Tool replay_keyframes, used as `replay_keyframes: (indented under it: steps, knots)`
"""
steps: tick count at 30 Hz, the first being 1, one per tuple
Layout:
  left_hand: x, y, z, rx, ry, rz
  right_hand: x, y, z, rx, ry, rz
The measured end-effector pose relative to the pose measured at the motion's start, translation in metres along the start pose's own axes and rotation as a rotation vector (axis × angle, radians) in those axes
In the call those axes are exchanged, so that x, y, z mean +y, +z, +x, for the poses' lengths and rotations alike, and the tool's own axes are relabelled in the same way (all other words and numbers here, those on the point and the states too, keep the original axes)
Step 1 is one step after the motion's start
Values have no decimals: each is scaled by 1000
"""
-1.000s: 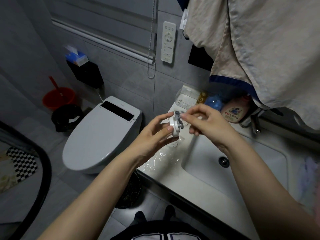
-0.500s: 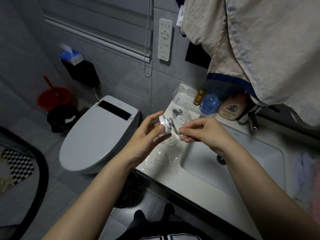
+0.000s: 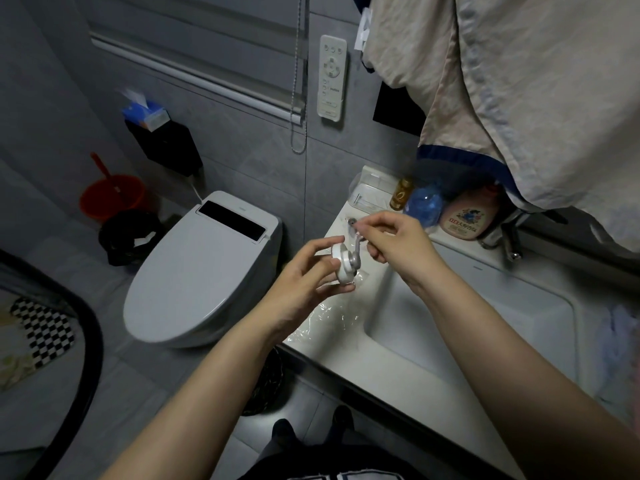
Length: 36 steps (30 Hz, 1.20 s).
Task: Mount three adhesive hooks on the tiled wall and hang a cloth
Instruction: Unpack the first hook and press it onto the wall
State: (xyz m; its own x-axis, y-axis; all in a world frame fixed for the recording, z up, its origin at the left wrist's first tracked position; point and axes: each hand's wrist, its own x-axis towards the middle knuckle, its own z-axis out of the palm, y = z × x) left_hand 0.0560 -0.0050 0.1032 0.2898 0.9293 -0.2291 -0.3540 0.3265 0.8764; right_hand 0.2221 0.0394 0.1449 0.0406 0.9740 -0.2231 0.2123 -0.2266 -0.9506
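My left hand grips a round white adhesive hook by the rim of its disc, above the sink counter's left end. A grey metal hook arm sticks out of the disc toward my right hand, whose fingertips pinch the arm's upper end. Another hook lies on the counter just behind, partly hidden by my fingers. A large beige cloth with a dark blue edge hangs at the top right. The grey tiled wall rises behind the toilet and counter.
Clear plastic wrapping lies on the white counter beside the sink basin. Bottles, a blue bag and a clear box stand at the counter's back. A white toilet, wall remote, tissue box and red bucket are to the left.
Both hands have dropped slightly and shifted with the hook. My right hand now pinches the tip of the metal arm, which has swung out from the disc.
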Motion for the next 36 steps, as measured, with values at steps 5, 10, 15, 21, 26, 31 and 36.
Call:
replay_keyframes:
  steps: [5,10,15,21,26,31,36]
  knots:
    - [8,-7,3,66,35,-26,10,-3,-12,-134,132,163]
    - [6,-12,8,109,84,59,4,-3,-26,-224,172,188]
    - [-1,-4,11,86,43,77,-5,1,-16,-89,55,126]
    - [-4,4,9,2,-3,13,7,-3,0,32,-65,-124]
    - [3,-5,13,87,48,16,17,0,-9,-79,99,62]
    - [8,-12,15,146,59,38,8,-1,-22,-205,168,258]
    - [5,-11,14,91,37,92,-7,8,-13,-134,65,255]
